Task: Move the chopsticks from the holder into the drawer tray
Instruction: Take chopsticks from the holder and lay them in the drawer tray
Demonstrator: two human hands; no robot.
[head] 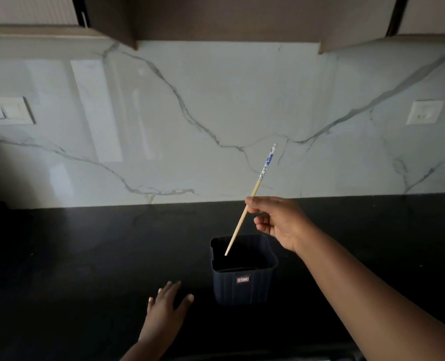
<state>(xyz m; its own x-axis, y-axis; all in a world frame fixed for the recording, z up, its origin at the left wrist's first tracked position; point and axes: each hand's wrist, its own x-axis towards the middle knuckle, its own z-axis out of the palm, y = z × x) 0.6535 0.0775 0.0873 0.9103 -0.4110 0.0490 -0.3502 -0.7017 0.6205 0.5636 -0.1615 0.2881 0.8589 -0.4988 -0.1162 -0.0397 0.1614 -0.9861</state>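
Right hand (276,220) pinching, left hand (168,306) spread.

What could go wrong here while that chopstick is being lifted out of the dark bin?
The right hand pinches the chopstick near its middle, tilted, so it might slip or swing. Its lower tip hangs at the holder opening; catching the rim could tip the holder, since the left hand rests beside it, not on it. The drawer tray is out of view, so the carry is unguided.

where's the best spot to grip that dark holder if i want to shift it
Judging by its shape, grip the holder by its ribbed side walls just under the rim, coming from above with the left hand, which hovers open beside it. Its top is open and it stands upright.
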